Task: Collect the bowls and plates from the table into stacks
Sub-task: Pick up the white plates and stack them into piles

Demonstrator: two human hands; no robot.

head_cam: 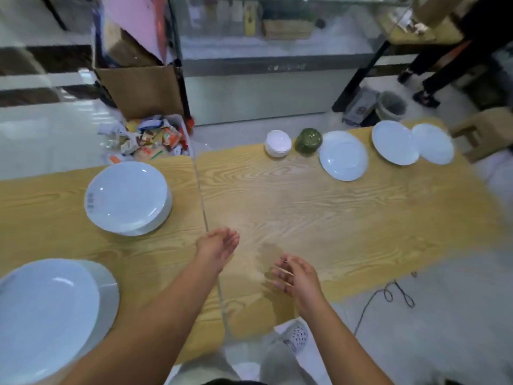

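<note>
A stack of white plates point(127, 197) sits on the left half of the wooden table point(305, 218). A larger white plate stack point(47, 315) lies at the near left corner. Along the far edge stand a stack of small white bowls point(277, 143), a single white plate point(343, 155) and two overlapping white plates point(395, 142) point(434, 143) at the far right. My left hand point(218, 245) hovers over the table's middle, fingers apart, holding nothing. My right hand point(295, 273) hangs nearby, fingers loosely spread; a thin pale sliver lies across them, blurred.
A green glass jar point(308, 141) stands between the bowls and the single plate. A seam point(206, 226) splits the two tabletops. Beyond the table are a bin of wrappers point(147, 140), a cardboard box point(141, 87), a glass counter, a wooden stool point(485, 129) and a standing person's legs point(433, 76). A cable point(388, 295) lies on the floor.
</note>
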